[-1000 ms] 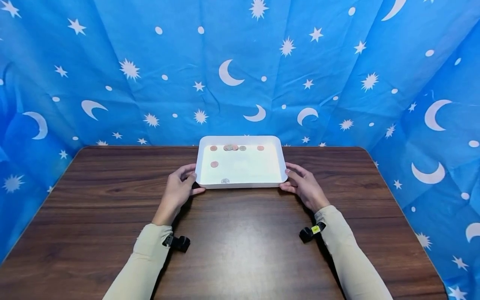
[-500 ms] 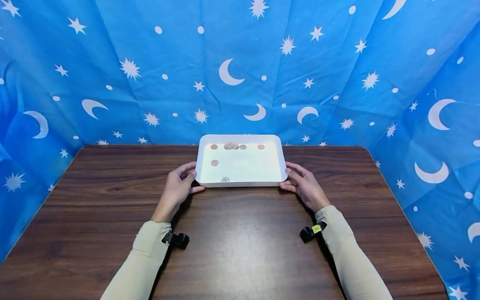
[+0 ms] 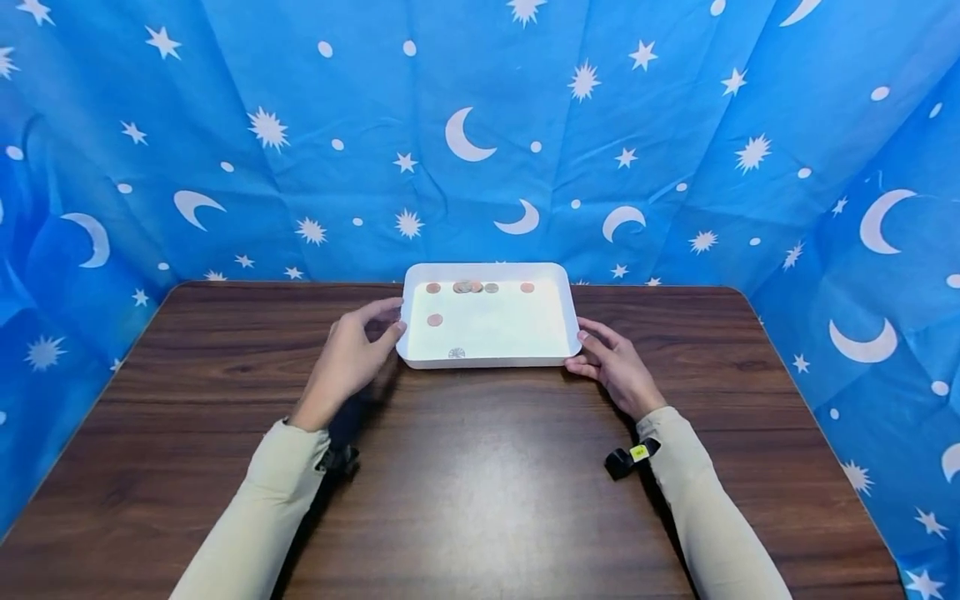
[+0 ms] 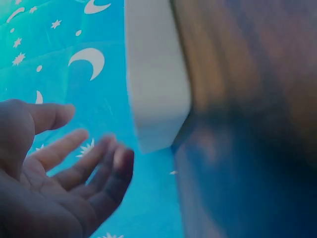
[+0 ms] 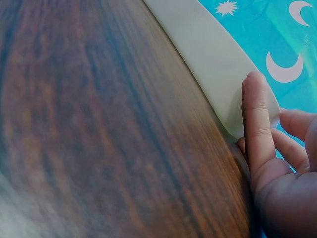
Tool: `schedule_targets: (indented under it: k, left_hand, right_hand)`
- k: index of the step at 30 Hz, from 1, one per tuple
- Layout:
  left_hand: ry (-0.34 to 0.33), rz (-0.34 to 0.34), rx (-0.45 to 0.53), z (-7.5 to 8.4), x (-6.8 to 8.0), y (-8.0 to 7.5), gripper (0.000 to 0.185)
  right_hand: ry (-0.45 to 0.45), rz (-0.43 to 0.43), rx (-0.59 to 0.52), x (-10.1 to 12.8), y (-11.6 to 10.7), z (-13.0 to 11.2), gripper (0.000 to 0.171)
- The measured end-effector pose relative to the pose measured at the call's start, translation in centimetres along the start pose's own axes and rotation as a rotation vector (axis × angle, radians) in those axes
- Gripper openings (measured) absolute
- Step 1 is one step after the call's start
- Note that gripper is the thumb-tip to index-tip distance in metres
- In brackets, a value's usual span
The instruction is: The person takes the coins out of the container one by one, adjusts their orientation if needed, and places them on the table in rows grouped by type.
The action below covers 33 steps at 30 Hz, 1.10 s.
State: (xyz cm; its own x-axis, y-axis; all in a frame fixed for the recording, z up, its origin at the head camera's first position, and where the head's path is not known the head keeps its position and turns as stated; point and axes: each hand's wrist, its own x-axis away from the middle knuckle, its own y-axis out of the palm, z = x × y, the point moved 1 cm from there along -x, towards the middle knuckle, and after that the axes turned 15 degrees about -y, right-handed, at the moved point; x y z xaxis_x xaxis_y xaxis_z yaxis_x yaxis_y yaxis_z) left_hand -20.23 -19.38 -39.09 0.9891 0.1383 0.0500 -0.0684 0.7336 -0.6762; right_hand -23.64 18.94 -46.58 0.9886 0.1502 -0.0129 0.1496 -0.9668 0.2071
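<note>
A white tray (image 3: 564,317) lies at the far middle of the wooden table (image 3: 480,483). Several coins (image 3: 467,287) lie in it, most along its far wall, one coin (image 3: 435,320) at the left and one (image 3: 457,353) at the near wall. My left hand (image 3: 352,358) hovers by the tray's left side, fingers relaxed and spread; in the left wrist view the hand (image 4: 64,183) is apart from the tray's corner (image 4: 156,84). My right hand (image 3: 611,367) rests at the near right corner, its thumb (image 5: 255,114) lying straight against the tray's wall (image 5: 213,54).
Blue cloth (image 3: 480,125) printed with white stars and moons hangs behind and on both sides of the table. A small black camera (image 3: 626,458) sits on the right wrist.
My left hand has let go of the tray's near left corner and risen up beside its left wall. The right hand stays at its corner.
</note>
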Motion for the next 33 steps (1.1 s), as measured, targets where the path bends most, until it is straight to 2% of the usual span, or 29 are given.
schedule_targets:
  k: [3, 5, 9, 13, 16, 18, 19, 23, 27, 29, 33]
  left_hand:
    - [0.031, -0.049, -0.003, 0.9, -1.3, -0.3, 0.042]
    - [0.023, -0.095, 0.028, 1.4, -2.2, -0.1, 0.043]
    - [-0.067, -0.171, 0.072, 2.6, -3.7, 1.5, 0.045]
    - [-0.182, -0.176, -0.051, 4.0, -4.9, 3.7, 0.043]
    - [-0.218, -0.149, -0.187, 4.3, -5.3, 5.0, 0.039]
    - [-0.203, -0.131, -0.276, 4.0, -5.3, 5.6, 0.019]
    - [-0.193, -0.13, -0.307, 3.9, -5.3, 5.8, 0.015]
    - [-0.141, -0.153, -0.39, 4.0, -5.6, 6.5, 0.033]
    - [-0.083, -0.233, -0.355, 4.7, -6.4, 7.4, 0.025]
    - [-0.043, -0.284, -0.314, 4.8, -6.7, 7.8, 0.028]
    - [-0.039, -0.351, -0.238, 4.8, -7.1, 8.2, 0.04]
  right_hand:
    - [0.006, 0.003, 0.001, 0.0, -0.3, 0.0, 0.05]
    - [0.008, -0.003, 0.0, 0.0, -0.4, -0.1, 0.051]
    - [-0.005, -0.014, 0.008, -0.3, -0.7, -0.4, 0.051]
    - [-0.021, -0.012, 0.027, -0.6, -1.0, -0.9, 0.05]
    - [-0.011, -0.016, 0.041, -0.5, -0.9, -0.9, 0.05]
    - [-0.004, -0.023, 0.044, -0.3, -0.8, -0.8, 0.051]
    - [-0.002, -0.025, 0.043, -0.3, -0.8, -0.7, 0.051]
    - [-0.008, -0.026, 0.035, -0.3, -0.6, -0.6, 0.05]
    - [-0.016, -0.015, 0.031, -0.4, -0.8, -0.7, 0.05]
    - [-0.014, -0.011, 0.027, -0.3, -0.8, -0.6, 0.05]
    - [-0.011, -0.019, 0.021, -0.3, -0.6, -0.3, 0.051]
